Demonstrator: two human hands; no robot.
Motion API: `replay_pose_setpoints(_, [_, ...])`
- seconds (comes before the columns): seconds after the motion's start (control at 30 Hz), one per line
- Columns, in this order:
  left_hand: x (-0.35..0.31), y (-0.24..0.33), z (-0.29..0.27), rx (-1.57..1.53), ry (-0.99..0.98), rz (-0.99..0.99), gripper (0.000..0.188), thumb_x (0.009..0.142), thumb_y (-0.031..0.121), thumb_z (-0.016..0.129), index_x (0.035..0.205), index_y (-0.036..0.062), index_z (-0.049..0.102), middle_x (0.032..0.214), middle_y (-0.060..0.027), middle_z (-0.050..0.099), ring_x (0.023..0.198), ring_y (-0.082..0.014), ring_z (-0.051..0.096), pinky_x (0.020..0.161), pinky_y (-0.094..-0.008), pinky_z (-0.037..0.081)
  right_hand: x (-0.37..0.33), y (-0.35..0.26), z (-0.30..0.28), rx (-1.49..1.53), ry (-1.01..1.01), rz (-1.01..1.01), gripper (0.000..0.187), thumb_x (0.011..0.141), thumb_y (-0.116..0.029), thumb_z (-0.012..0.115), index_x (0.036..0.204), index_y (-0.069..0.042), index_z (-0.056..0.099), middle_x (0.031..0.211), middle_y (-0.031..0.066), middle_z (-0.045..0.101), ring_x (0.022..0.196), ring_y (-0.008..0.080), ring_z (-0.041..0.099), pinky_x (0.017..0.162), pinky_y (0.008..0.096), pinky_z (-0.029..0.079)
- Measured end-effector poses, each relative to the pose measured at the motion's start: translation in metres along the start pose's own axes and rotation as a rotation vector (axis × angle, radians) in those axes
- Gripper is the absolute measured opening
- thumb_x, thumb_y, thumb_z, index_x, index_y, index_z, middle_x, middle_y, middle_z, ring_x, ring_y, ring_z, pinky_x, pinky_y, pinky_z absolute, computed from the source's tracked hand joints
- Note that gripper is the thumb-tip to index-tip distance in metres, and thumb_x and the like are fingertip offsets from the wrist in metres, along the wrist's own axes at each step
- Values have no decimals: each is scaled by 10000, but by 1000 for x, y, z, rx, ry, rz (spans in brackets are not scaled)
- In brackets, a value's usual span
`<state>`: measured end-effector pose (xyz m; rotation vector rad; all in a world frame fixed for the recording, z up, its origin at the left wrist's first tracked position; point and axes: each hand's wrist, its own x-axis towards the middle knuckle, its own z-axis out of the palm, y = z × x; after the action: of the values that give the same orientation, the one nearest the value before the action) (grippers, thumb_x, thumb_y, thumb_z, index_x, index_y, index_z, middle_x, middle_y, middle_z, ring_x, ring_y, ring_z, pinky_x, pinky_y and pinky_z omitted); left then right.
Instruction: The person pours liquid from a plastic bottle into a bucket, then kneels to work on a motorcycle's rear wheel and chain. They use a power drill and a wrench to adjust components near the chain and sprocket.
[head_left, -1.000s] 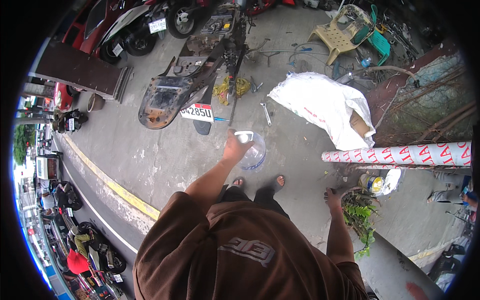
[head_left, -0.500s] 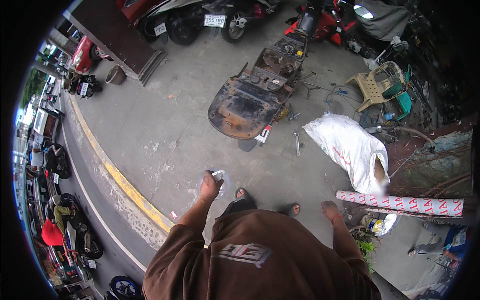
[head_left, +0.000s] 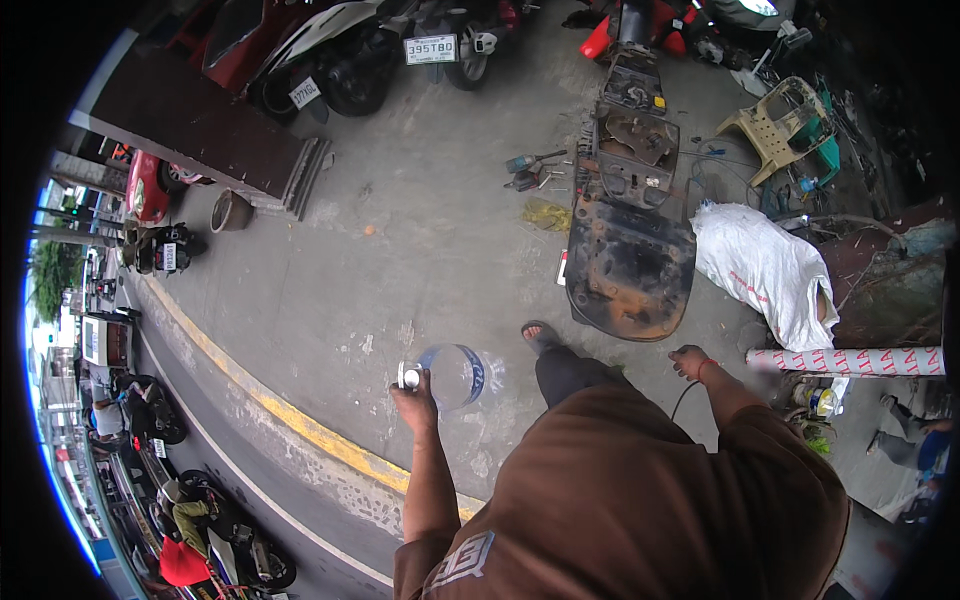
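My left hand (head_left: 415, 400) is closed on a clear plastic container with blue print (head_left: 472, 377), held out over the pavement. A small round white piece (head_left: 411, 378) shows at its fingers, perhaps the container's neck or cap. My right hand (head_left: 689, 362) has curled fingers and hangs just below a stripped motorcycle body (head_left: 632, 265) with a rusty flat rear plate. A thin dark cable (head_left: 679, 402) curves down beside the right wrist; whether the hand grips it cannot be made out.
A white sack (head_left: 765, 265) and a red-and-white printed roll (head_left: 850, 360) lie at right. A cream plastic chair (head_left: 765, 135) stands behind them. A power tool (head_left: 530, 160) and yellow plastic (head_left: 546, 214) lie left of the motorcycle body. A yellow kerb line (head_left: 300, 425) borders the road at left.
My view and body have turned, so the motorcycle body now sits further right and nearer. The container sticks out to the right of my left hand. My right hand has come forward.
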<state>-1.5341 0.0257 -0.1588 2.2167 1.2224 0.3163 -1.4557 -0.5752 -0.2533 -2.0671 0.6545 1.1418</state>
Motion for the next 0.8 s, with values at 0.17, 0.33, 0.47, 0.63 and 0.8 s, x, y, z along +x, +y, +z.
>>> replay_pose_setpoints(0.17, [116, 3, 4, -27, -91, -26, 518, 772, 388, 833, 884, -69, 617, 834, -207, 691, 734, -308, 644, 716, -428, 503, 50, -25, 45, 7, 2, 34, 419, 940, -407, 600, 1111, -29, 661, 786, 98, 677, 661, 223, 645, 575, 407, 507])
replay_pose_setpoints(0.33, [232, 13, -5, 10, -218, -73, 482, 807, 377, 811, 934, -74, 700, 848, -169, 719, 727, -244, 633, 705, -406, 498, 42, -18, 142, 163, 79, 262, 434, 937, -408, 599, 1158, -37, 644, 846, 127, 694, 752, 246, 671, 622, 433, 522])
replay_pose_setpoints(0.47, [331, 45, 14, 2, -206, -68, 447, 835, 368, 782, 993, -46, 721, 908, -155, 739, 785, -248, 678, 735, -396, 506, 14, -49, 218, 325, 99, 358, 450, 935, -409, 598, 1196, -43, 631, 895, 149, 707, 825, 265, 691, 660, 455, 534])
replay_pose_setpoints(0.63, [473, 114, 76, -44, -251, 33, 433, 837, 381, 780, 965, -29, 726, 877, -145, 735, 757, -245, 666, 720, -406, 500, 29, -174, 230, -357, 87, 72, 289, 945, -306, 559, 1059, -63, 664, 908, 156, 699, 938, 329, 665, 833, 452, 504])
replay_pose_setpoints(0.8, [602, 196, 180, 46, -410, 221, 419, 846, 367, 776, 947, -34, 714, 867, -130, 724, 764, -224, 649, 733, -387, 498, 110, -422, 221, -251, 407, -619, 185, 948, -214, 603, 1015, -57, 675, 1019, 118, 691, 1015, 288, 647, 880, 411, 524])
